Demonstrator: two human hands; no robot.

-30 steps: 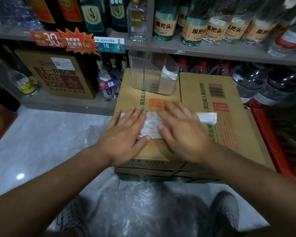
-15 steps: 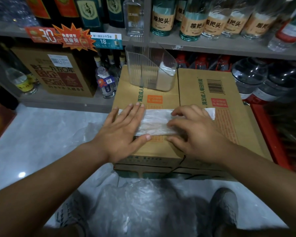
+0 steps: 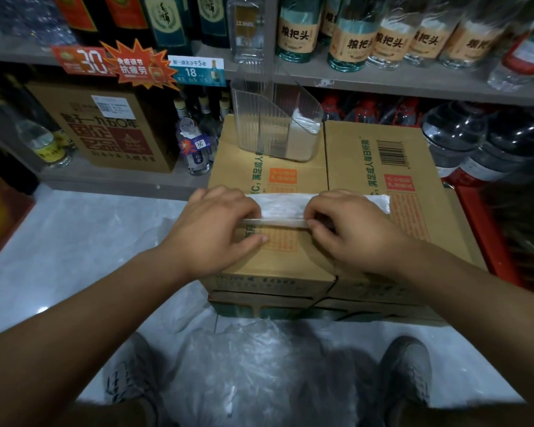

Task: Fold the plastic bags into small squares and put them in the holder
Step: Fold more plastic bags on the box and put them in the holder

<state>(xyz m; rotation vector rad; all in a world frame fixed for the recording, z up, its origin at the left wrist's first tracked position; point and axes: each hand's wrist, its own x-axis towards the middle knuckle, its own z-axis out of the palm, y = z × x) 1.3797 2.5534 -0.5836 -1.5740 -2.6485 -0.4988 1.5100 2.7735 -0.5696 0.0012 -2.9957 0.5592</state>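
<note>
Your left hand [image 3: 216, 229] and right hand [image 3: 349, 232] pinch, fingers curled, the near edge of the crinkly white bag [image 3: 282, 208], a flat strip on the cardboard box [image 3: 413, 241], near the ribbed clear holder [image 3: 259, 124].

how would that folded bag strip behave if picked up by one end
Probably floppy and very light: the folded bag strip is thin, crinkled film, so it would likely droop. It may also unfold, since the left hand and right hand both pinch its near edge.
</note>
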